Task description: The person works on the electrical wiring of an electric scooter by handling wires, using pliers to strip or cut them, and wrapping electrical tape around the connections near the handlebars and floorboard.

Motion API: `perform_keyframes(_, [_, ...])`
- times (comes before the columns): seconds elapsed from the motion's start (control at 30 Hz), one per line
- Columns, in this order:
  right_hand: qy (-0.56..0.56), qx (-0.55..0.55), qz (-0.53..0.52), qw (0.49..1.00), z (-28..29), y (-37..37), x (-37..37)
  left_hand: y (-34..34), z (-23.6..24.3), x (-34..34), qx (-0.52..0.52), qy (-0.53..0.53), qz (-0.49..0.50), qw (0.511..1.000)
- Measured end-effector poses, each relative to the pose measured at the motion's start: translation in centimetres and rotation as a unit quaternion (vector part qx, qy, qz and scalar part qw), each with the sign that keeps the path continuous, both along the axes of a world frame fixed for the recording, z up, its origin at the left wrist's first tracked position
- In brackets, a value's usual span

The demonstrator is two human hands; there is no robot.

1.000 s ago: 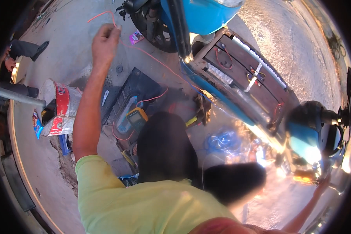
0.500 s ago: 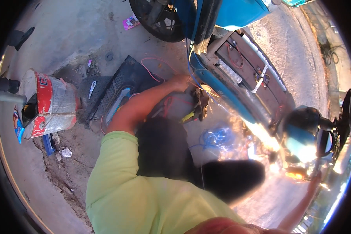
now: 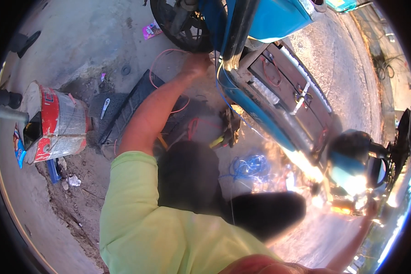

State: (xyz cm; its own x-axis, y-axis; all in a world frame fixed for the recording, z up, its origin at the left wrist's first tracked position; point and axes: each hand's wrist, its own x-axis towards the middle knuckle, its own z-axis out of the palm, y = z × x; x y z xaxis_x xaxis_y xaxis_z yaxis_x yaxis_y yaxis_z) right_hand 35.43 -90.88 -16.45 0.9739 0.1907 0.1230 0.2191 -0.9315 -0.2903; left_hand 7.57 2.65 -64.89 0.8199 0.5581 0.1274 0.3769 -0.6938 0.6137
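My left hand (image 3: pixel 197 65), arm stretched forward, is closed by the blue scooter's frame, beside the front wheel (image 3: pixel 180 25). A red wire (image 3: pixel 156 68) trails from this hand in a loop over the ground; the fingertips are blurred. Thin blue and yellow wires (image 3: pixel 219 75) hang from the scooter close to the hand. The scooter's open floor compartment (image 3: pixel 290 86) shows brown blocks, white foam strips and short wires. My right hand (image 3: pixel 371 208) is far right, near the scooter's black and blue rounded part (image 3: pixel 349 157); glare hides its fingers.
A dark plastic panel (image 3: pixel 130 107) lies left of my knee. Further left are a red and white bucket (image 3: pixel 66 123) and a white-handled tool (image 3: pixel 105 108). A tangle of blue wire (image 3: pixel 251 168) lies right of my knee. A pink packet (image 3: pixel 151 30) is near the wheel.
My left hand has moved forward and slightly left, towards the front wheel, and the red wire's loop has shifted with it. The right hand stays near the same place.
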Motion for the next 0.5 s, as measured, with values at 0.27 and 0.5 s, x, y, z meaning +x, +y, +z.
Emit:
perform_keyframes(0.27, [0.008, -0.001, 0.055, 0.998, 0.3, 2.5, 0.2, 2.6, -2.4, -3.1, -0.026, -0.056, 0.105, 0.993])
perform_keyframes(0.5, [0.011, 0.020, 0.065, 0.998, 0.0, 3.0, -0.3, 1.9, -1.3, -3.4, -0.162, -0.119, 0.159, 0.967])
